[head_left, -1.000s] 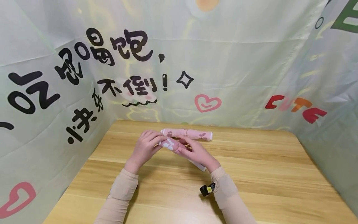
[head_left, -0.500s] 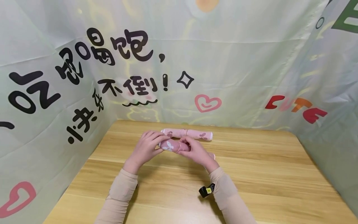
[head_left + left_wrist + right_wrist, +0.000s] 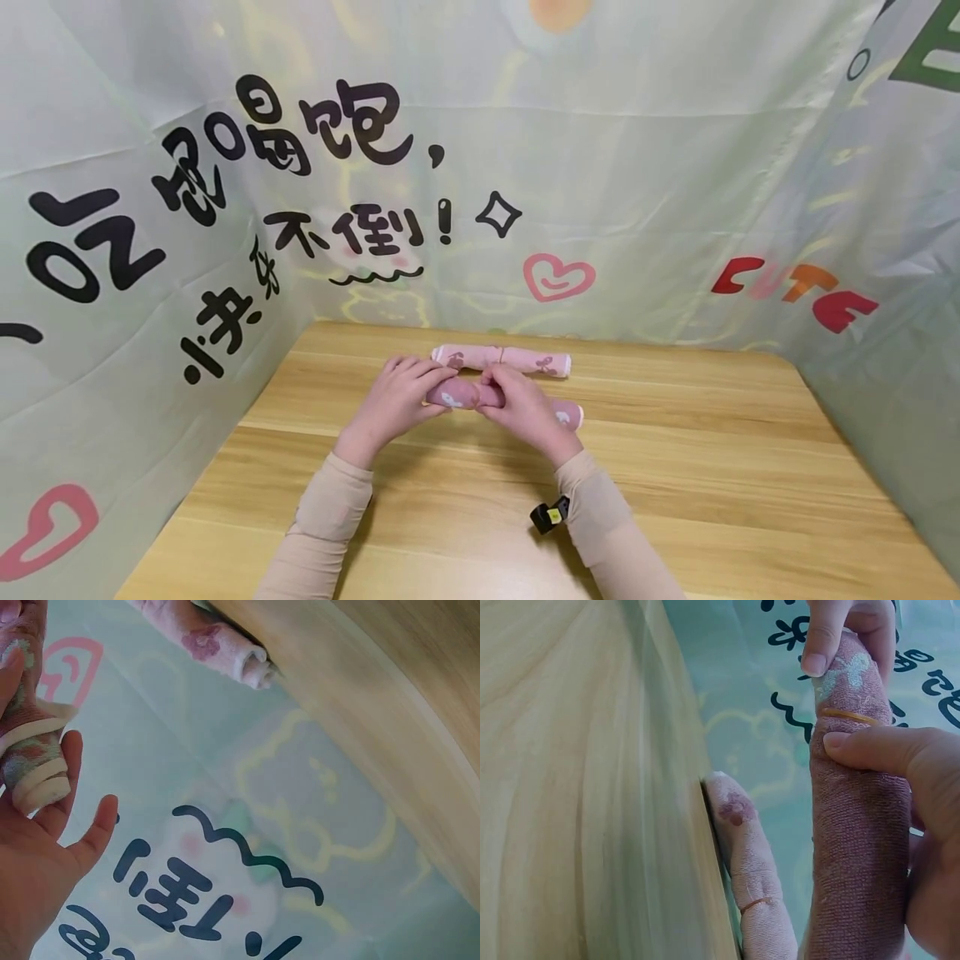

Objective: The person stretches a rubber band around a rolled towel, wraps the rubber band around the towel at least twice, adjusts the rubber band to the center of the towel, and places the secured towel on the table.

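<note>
Both my hands hold a rolled-up dusky pink towel [image 3: 453,394] with a pale leaf pattern. My left hand [image 3: 393,402] grips its left end, thumb on the near side and fingers over the far side. Close to the middle, my right hand [image 3: 523,414] pinches the roll between thumb and fingers. An orange rubber band [image 3: 847,715] circles the towel just beyond the right thumb in the right wrist view. The roll's right end sticks out past the right hand. Behind it lies a lighter pink rolled towel [image 3: 536,361], with its own band round the middle.
The wooden table [image 3: 720,467] extends under the arms and to both sides. Printed cloth walls [image 3: 652,208] with black lettering and hearts rise at its back and sides. A small black camera [image 3: 549,515] is strapped at the right wrist.
The dusky pink towel has swung from slanting towards me to nearly level, its right end now farther back. My right fingers have closed in to a pinch near its middle. The lighter towel stays put.
</note>
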`<state>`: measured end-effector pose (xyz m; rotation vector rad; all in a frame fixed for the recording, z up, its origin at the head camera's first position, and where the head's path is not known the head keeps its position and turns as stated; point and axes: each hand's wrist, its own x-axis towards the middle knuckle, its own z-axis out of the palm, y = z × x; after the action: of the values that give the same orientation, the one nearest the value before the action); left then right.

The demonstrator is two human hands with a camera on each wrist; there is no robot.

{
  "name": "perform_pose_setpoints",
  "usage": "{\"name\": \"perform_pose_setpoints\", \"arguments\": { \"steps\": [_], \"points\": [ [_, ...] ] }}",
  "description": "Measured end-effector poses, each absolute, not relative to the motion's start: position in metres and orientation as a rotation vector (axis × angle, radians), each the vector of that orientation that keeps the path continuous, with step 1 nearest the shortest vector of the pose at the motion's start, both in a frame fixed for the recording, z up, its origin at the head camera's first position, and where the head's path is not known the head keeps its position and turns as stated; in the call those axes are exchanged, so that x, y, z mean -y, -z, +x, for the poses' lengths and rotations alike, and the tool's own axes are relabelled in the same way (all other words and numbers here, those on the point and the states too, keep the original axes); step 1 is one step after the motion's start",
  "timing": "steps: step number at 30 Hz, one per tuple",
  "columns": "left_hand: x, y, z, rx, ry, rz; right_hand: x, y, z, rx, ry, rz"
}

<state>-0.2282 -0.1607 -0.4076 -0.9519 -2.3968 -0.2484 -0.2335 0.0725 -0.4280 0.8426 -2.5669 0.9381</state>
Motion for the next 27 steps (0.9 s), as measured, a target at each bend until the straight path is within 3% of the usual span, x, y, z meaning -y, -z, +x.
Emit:
{"name": "perform_pose_setpoints", "arguments": {
  "steps": [11,27],
  "points": [
    [0.1577,0.4121,-0.2279,2.411,0.236,-0.929,-0.0725,0.4335,-0.2343,2.409,-0.604,1.014],
    [0.1543,0.4155,-0.2313,2.194,0.199,-1.023,-0.0750,0.4330,-0.2361,2.150,-0.852,1.161]
  ]
}}
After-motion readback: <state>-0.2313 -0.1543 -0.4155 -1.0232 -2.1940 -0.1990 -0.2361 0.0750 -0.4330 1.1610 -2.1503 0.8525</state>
